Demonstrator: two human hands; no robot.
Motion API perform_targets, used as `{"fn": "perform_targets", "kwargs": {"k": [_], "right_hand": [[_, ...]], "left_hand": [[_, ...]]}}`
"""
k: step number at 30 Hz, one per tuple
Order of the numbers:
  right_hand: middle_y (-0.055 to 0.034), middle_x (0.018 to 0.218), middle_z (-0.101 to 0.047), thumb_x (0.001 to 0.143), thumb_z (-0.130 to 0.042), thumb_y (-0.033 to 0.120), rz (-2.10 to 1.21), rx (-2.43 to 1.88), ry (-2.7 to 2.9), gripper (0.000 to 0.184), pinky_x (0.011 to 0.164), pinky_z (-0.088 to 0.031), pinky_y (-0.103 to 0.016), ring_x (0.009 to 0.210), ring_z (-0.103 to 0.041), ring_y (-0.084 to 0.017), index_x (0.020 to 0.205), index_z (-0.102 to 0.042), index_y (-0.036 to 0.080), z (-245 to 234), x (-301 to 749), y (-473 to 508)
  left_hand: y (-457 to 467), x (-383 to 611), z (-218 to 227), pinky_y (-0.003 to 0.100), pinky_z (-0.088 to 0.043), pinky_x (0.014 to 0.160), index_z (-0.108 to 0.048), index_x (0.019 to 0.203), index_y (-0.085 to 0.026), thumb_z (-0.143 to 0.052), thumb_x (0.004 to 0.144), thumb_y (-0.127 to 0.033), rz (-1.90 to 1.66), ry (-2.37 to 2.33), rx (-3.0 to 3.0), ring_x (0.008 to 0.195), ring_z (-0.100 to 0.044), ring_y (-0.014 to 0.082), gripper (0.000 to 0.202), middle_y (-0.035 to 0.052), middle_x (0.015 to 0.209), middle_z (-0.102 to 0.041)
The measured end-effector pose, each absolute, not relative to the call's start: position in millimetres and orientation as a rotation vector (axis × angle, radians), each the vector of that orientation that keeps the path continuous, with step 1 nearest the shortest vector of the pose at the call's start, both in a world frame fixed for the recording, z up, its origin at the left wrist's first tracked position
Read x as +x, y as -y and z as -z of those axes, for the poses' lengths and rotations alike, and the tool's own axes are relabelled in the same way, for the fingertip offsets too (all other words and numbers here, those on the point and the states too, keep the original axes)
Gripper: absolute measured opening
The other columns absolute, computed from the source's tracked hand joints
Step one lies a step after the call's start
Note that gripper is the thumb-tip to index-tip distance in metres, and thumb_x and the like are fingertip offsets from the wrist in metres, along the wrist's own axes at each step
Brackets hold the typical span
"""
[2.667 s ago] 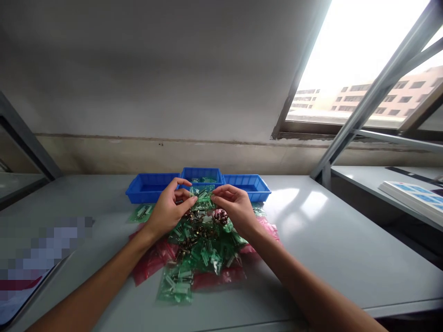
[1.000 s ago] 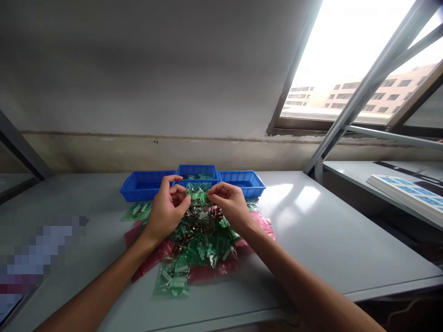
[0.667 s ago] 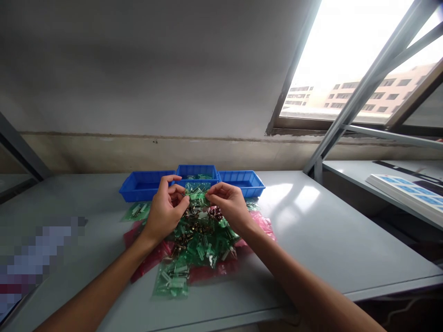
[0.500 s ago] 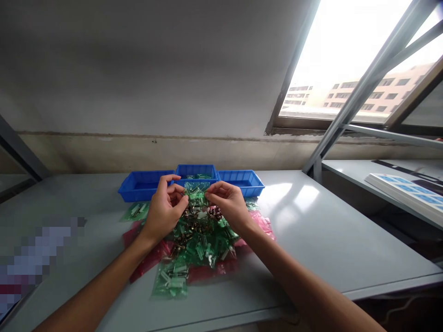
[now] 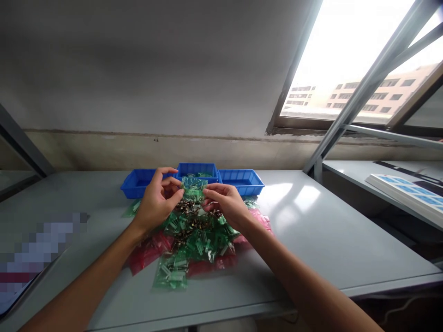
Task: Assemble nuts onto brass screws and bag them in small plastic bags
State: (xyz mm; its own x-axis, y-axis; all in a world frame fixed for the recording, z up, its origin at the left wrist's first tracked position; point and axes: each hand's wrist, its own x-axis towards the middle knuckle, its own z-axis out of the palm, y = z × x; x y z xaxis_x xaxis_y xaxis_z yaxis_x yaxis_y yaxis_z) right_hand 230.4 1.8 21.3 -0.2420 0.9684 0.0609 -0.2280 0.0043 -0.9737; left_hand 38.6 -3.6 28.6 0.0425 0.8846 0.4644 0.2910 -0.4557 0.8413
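Note:
A small green-tinted clear plastic bag (image 5: 194, 183) of small parts hangs between my hands, over the pile. My left hand (image 5: 155, 199) has its thumb and a fingertip at the bag's left edge, index finger raised. My right hand (image 5: 226, 203) pinches the right edge, its other fingers curled. Below lies a heap of green bags (image 5: 199, 244) with pale plugs and screw-like metal pieces inside or among them. Pink-red bags (image 5: 150, 253) stick out under the heap. One green bag (image 5: 171, 272) lies at the heap's front.
Three blue trays stand behind the heap: a left tray (image 5: 133, 186), a middle tray (image 5: 197, 167) with green bags in it, and a right tray (image 5: 242, 180). The grey table (image 5: 311, 244) reaches the wall. A metal frame post (image 5: 360, 87) rises at the right, beside a shelf with a white-and-blue panel (image 5: 408, 191).
My left hand has shifted slightly left and up, its thumb drawn back toward the bag's edge. The bag has moved a little up and left; my right hand stays at its right edge.

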Motion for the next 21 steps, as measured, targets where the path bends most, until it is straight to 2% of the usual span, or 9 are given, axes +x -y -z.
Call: {"fn": "perform_targets", "kwargs": {"k": [3, 5, 8, 10, 12, 14, 16, 18, 21], "right_hand": [[0.0024, 0.062, -0.055, 0.067, -0.081, 0.035, -1.462, -0.923, 1.260, 0.027, 0.052, -0.051, -0.024, 0.055, -0.056, -0.010, 0.069, -0.064, 0.015, -22.0, 230.9, -0.6], [0.0021, 0.060, -0.057, 0.069, -0.080, 0.035, -1.475, -0.953, 1.262, 0.026, 0.049, -0.048, -0.022, 0.051, -0.055, -0.009, 0.070, -0.063, 0.015, -21.9, 232.5, -0.6], [0.0000, 0.058, -0.061, 0.071, -0.078, 0.032, -1.516, -0.955, 1.230, 0.023, 0.047, -0.046, -0.021, 0.047, -0.057, -0.009, 0.073, -0.063, 0.015, -22.5, 236.2, -3.3], [-0.0001, 0.057, -0.061, 0.070, -0.079, 0.027, -1.520, -0.924, 1.149, 0.020, 0.050, -0.049, -0.022, 0.048, -0.057, -0.009, 0.073, -0.063, 0.015, -24.2, 238.3, -7.4], [-0.0019, 0.064, -0.064, 0.070, -0.078, 0.023, -1.507, -0.867, 1.017, 0.016, 0.059, -0.054, -0.023, 0.057, -0.063, -0.011, 0.075, -0.065, 0.015, -26.6, 238.9, -12.2], [-0.0069, 0.081, -0.070, 0.073, -0.077, 0.023, -1.519, -0.788, 0.926, 0.016, 0.074, -0.057, -0.026, 0.077, -0.069, -0.016, 0.082, -0.067, 0.014, -28.5, 238.0, -15.7], [-0.0122, 0.097, -0.072, 0.076, -0.075, 0.026, -1.576, -0.760, 0.921, 0.019, 0.085, -0.057, -0.029, 0.093, -0.070, -0.021, 0.089, -0.068, 0.013, -28.8, 236.5, -16.4], [-0.0149, 0.098, -0.072, 0.078, -0.074, 0.029, -1.629, -0.802, 0.976, 0.023, 0.086, -0.057, -0.032, 0.092, -0.070, -0.022, 0.091, -0.070, 0.011, -27.5, 235.4, -14.3], [-0.0137, 0.087, -0.073, 0.076, -0.075, 0.028, -1.613, -0.856, 1.046, 0.024, 0.077, -0.057, -0.030, 0.077, -0.069, -0.018, 0.090, -0.071, 0.009, -25.8, 235.8, -9.4]], "left_hand": [[4.8, 30.7, -34.3, 0.026, -0.050, 0.063, -0.050, 0.113, -0.023, -0.062, 0.080, -0.031, -1.247, -1.258, 2.004, 0.068, -0.061, 0.0151, 0.036, -0.0010, 0.078, -0.063], [3.2, 19.7, -40.4, 0.027, -0.049, 0.066, -0.055, 0.111, -0.023, -0.060, 0.081, -0.032, -1.127, -1.377, 2.195, 0.066, -0.061, 0.0157, 0.032, -0.0007, 0.076, -0.066], [-2.7, -3.7, -51.5, 0.029, -0.048, 0.069, -0.064, 0.091, -0.022, -0.059, 0.081, -0.035, -1.188, -1.624, 2.300, 0.065, -0.061, 0.0163, 0.018, 0.0006, 0.073, -0.067], [-7.4, -20.5, -58.2, 0.028, -0.048, 0.068, -0.065, 0.084, -0.021, -0.058, 0.080, -0.036, -1.263, -1.751, 2.132, 0.067, -0.063, 0.0174, 0.017, 0.0019, 0.072, -0.068], [-11.7, -35.1, -62.5, 0.027, -0.048, 0.061, -0.065, 0.085, -0.021, -0.058, 0.078, -0.038, -1.201, -1.783, 1.948, 0.065, -0.063, 0.0181, 0.019, 0.0024, 0.073, -0.069], [-15.0, -45.7, -63.5, 0.027, -0.047, 0.057, -0.065, 0.085, -0.021, -0.060, 0.075, -0.039, -1.097, -1.817, 1.875, 0.065, -0.063, 0.0190, 0.022, 0.0029, 0.073, -0.070], [-16.9, -51.7, -61.9, 0.027, -0.046, 0.058, -0.065, 0.081, -0.021, -0.060, 0.073, -0.041, -0.992, -1.896, 1.912, 0.067, -0.064, 0.0202, 0.022, 0.0033, 0.074, -0.071], [-17.5, -53.9, -59.1, 0.028, -0.044, 0.058, -0.065, 0.074, -0.022, -0.058, 0.073, -0.044, -0.850, -2.001, 1.993, 0.066, -0.063, 0.0212, 0.023, 0.0036, 0.072, -0.071], [-16.2, -54.3, -54.9, 0.031, -0.039, 0.054, -0.063, 0.061, -0.023, -0.056, 0.072, -0.050, -0.531, -2.180, 2.035, 0.059, -0.060, 0.0232, 0.031, 0.0052, 0.063, -0.067]]}}
